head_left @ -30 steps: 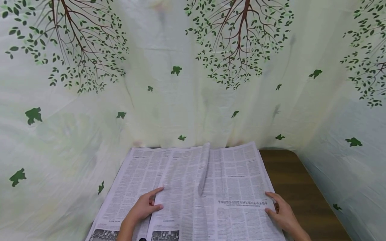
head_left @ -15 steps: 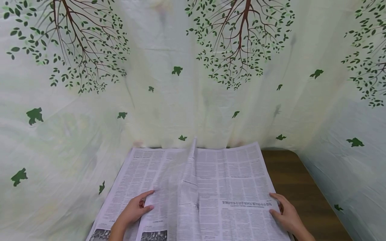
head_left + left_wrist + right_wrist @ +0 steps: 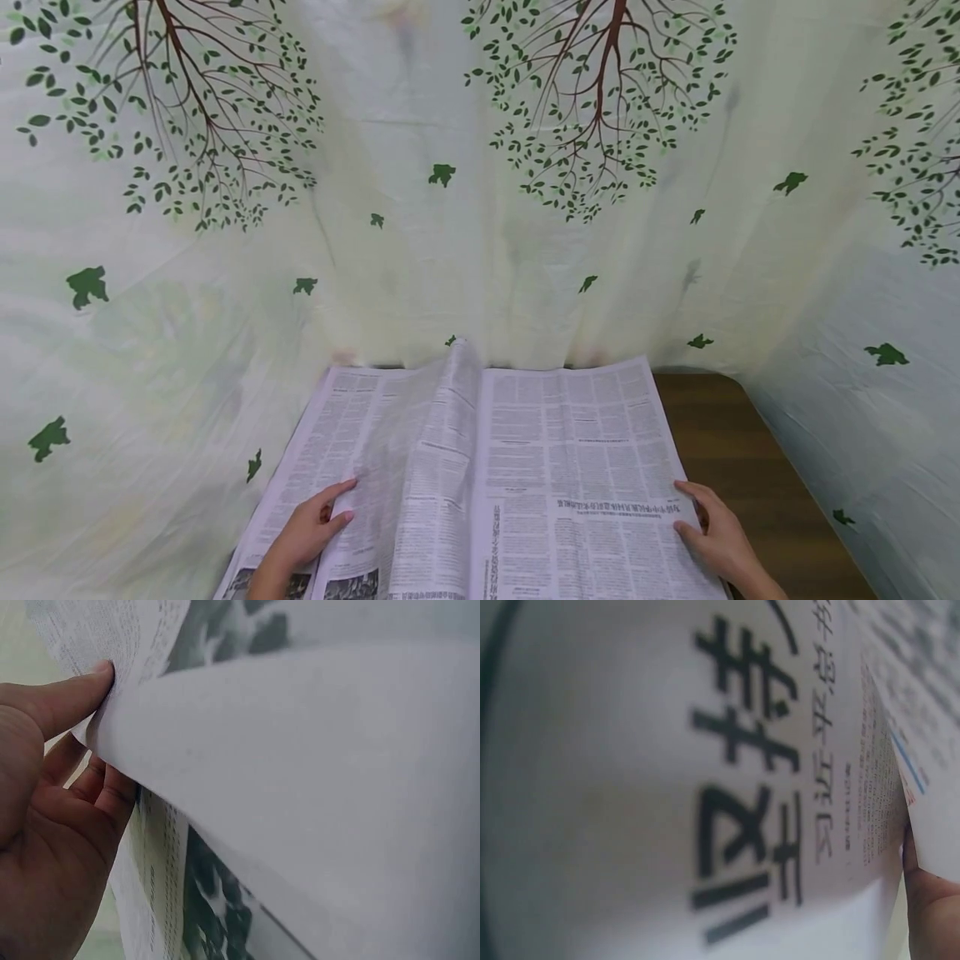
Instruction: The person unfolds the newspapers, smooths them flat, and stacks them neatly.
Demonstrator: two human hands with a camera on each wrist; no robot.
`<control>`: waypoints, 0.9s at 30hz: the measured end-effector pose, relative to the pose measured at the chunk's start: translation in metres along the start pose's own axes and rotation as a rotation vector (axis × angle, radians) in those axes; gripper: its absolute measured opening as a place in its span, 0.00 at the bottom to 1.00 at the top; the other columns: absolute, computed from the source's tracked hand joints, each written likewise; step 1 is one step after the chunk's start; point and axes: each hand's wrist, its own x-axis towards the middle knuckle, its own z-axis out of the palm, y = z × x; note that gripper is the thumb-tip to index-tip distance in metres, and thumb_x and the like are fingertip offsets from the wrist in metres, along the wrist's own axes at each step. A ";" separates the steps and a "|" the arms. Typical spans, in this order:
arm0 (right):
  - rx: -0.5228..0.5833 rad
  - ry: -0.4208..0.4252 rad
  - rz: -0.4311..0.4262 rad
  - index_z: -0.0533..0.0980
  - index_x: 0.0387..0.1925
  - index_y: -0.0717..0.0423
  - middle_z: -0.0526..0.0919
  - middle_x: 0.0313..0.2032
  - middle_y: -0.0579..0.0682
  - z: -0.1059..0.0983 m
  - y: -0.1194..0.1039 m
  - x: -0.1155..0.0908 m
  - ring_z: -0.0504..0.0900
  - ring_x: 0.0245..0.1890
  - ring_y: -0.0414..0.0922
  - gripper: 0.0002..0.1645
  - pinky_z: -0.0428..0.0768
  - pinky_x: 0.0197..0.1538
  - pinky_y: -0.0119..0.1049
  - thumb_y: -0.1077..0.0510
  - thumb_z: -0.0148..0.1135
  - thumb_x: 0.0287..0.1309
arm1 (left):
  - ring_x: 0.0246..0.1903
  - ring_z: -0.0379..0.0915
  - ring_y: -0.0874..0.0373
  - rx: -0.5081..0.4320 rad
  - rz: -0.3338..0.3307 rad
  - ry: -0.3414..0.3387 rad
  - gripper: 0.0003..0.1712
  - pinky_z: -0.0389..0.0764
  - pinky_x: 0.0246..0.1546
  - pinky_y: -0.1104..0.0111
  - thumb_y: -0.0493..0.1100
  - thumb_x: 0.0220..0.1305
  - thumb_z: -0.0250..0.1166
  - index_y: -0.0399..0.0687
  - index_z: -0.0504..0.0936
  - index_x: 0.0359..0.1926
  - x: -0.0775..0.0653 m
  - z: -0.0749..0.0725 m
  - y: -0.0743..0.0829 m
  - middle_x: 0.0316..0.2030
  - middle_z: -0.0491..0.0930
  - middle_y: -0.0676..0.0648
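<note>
A newspaper lies spread wide in the head view, its printed columns upside down. My left hand pinches the left edge of a page between thumb and fingers. From the middle of the spread a sheet bulges upward in a tall curved fold. On the far right my right hand holds the right edge, thumb on top. The left wrist view shows the thumb over the sheet and fingers beneath it. Large black characters fill the right wrist view, where part of the right hand shows at the lower right.
Dark wood tabletop shows to the right of the paper. A pale cloth printed with trees and green leaves hangs behind and along both sides, close to the table's back edge. More newspaper lies under the left hand.
My left hand has moved left with the page edge. The upright fold has shifted left and opened wider, uncovering more print in the middle. The right hand has moved slightly right, still holding its edge.
</note>
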 end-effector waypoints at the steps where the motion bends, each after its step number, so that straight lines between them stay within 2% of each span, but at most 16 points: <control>1: -0.004 0.002 -0.003 0.71 0.69 0.58 0.74 0.65 0.60 0.000 0.001 0.000 0.73 0.36 0.31 0.40 0.74 0.36 0.28 0.64 0.74 0.55 | 0.24 0.59 0.63 0.010 0.000 0.007 0.32 0.64 0.31 0.70 0.44 0.64 0.73 0.50 0.78 0.68 -0.001 -0.001 -0.002 0.25 0.64 0.52; 8: 0.007 0.024 -0.019 0.72 0.68 0.59 0.75 0.64 0.60 -0.003 0.002 -0.002 0.72 0.33 0.30 0.40 0.72 0.34 0.29 0.66 0.75 0.53 | 0.26 0.60 0.62 0.047 -0.028 0.032 0.28 0.64 0.33 0.70 0.46 0.66 0.71 0.49 0.80 0.66 -0.005 -0.007 -0.009 0.26 0.65 0.51; 9: 0.014 0.018 -0.016 0.72 0.68 0.59 0.75 0.64 0.60 -0.004 0.002 -0.002 0.72 0.33 0.30 0.40 0.72 0.33 0.29 0.66 0.74 0.54 | 0.27 0.61 0.62 0.053 -0.029 0.037 0.28 0.65 0.33 0.70 0.47 0.66 0.71 0.48 0.80 0.66 -0.006 -0.008 -0.010 0.27 0.68 0.50; 11: 0.017 0.011 -0.010 0.71 0.69 0.59 0.74 0.64 0.60 -0.005 0.001 -0.003 0.73 0.33 0.30 0.40 0.73 0.33 0.29 0.66 0.74 0.54 | 0.33 0.72 0.60 0.076 -0.011 0.051 0.29 0.71 0.36 0.69 0.49 0.66 0.71 0.46 0.80 0.66 -0.008 -0.010 -0.011 0.36 0.80 0.44; 13: 0.020 0.005 -0.009 0.71 0.69 0.59 0.74 0.65 0.61 -0.006 0.001 -0.003 0.73 0.33 0.29 0.40 0.73 0.34 0.29 0.66 0.74 0.55 | 0.46 0.80 0.52 0.091 0.013 0.054 0.31 0.79 0.44 0.65 0.49 0.66 0.71 0.44 0.78 0.67 -0.011 -0.013 -0.012 0.51 0.84 0.37; 15: 0.020 0.009 -0.019 0.71 0.69 0.59 0.74 0.64 0.61 -0.006 0.001 -0.002 0.73 0.33 0.29 0.40 0.73 0.34 0.29 0.67 0.74 0.55 | 0.59 0.79 0.41 0.111 0.045 0.048 0.35 0.82 0.52 0.57 0.49 0.65 0.72 0.41 0.76 0.69 -0.012 -0.016 -0.013 0.63 0.78 0.32; 17: 0.021 0.019 -0.034 0.72 0.69 0.59 0.75 0.64 0.61 -0.006 0.001 -0.001 0.73 0.33 0.29 0.40 0.74 0.34 0.29 0.67 0.74 0.54 | 0.65 0.73 0.34 0.124 0.056 0.027 0.39 0.80 0.58 0.52 0.48 0.63 0.74 0.39 0.73 0.71 -0.013 -0.019 -0.014 0.67 0.72 0.29; 21: 0.018 0.028 -0.051 0.72 0.68 0.59 0.75 0.63 0.61 -0.006 0.001 0.000 0.74 0.35 0.28 0.39 0.75 0.35 0.29 0.68 0.75 0.53 | 0.67 0.69 0.30 0.178 0.059 -0.016 0.46 0.78 0.61 0.48 0.47 0.58 0.76 0.37 0.68 0.74 -0.014 -0.026 -0.018 0.69 0.68 0.25; 27: -0.023 0.063 -0.094 0.74 0.66 0.59 0.77 0.62 0.61 -0.006 0.003 0.002 0.75 0.37 0.28 0.40 0.77 0.37 0.29 0.66 0.77 0.50 | 0.67 0.69 0.28 0.214 0.055 -0.028 0.48 0.76 0.62 0.46 0.46 0.57 0.77 0.37 0.65 0.75 -0.017 -0.037 -0.024 0.70 0.66 0.24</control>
